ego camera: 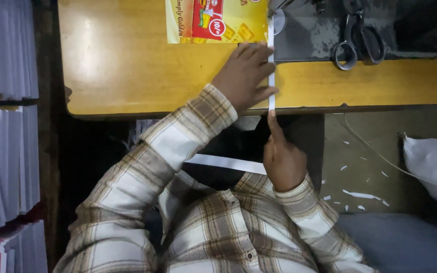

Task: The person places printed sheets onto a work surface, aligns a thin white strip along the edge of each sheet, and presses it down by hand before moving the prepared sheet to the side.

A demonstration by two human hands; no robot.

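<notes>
1. a narrow white strip (271, 76) is seen running vertically at the centre of the frame, lying on the yellow wooden table (127, 76) and reaching its near edge.
2. the left hand (244, 76) is laid flat on the table, fingers spread apart, with the fingertips pressed against the strip.
3. the right hand (283, 159) is held below the table edge, fingers curled together, the index finger extended up to touch the strip's lower end.
4. a yellow printed sheet (218, 20) is seen at the top centre, touching the strip.
5. scissors (357, 38) are placed at the upper right, on a grey machine bed (309, 35).
6. stacked white papers (6, 101) are seen along the left edge.
</notes>
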